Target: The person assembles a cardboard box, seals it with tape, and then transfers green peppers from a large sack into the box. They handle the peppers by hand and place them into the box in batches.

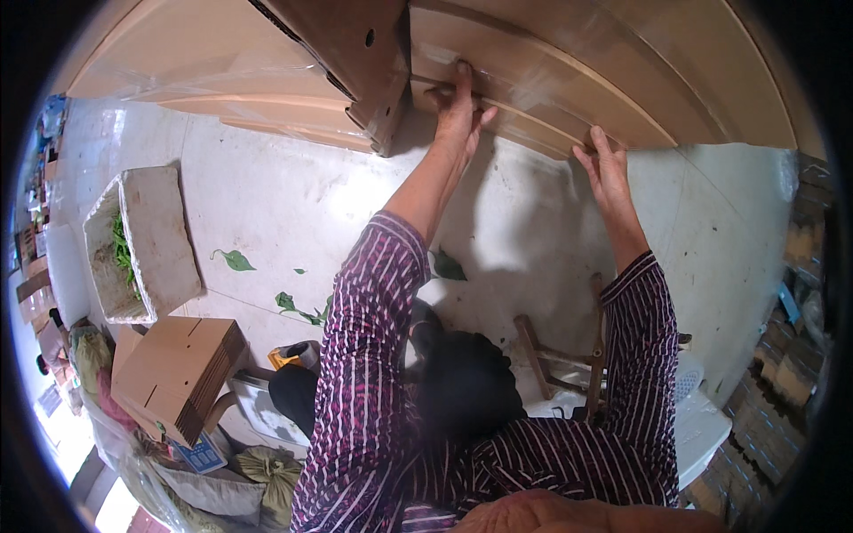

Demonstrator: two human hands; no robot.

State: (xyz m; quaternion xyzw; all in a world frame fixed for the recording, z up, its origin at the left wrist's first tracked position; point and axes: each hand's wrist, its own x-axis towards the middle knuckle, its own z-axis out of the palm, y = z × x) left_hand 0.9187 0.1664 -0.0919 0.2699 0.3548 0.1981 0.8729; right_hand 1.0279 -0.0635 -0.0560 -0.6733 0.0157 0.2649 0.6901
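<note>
My left hand (457, 118) reaches up to a stack of brown cardboard boxes (506, 40), its fingertips spread against the lower layers. Farther right, my right hand (608, 174) touches the lower edge of the same stack near a corner, fingers apart. Whether either hand grips the cardboard cannot be made out. Clear tape shines on the box faces. Just left of my left hand, another cardboard box (380, 73) with small round holes stands at an angle.
On the pale floor (280, 186) lie green leaves (236, 260). A white foam box (154, 246) at left holds green vegetables. Folded cartons (183, 373), a tape dispenser (293, 354), a blue keypad device (200, 454) and tied sacks (270, 470) are lower left. A wooden frame (563, 356) stands near my right arm.
</note>
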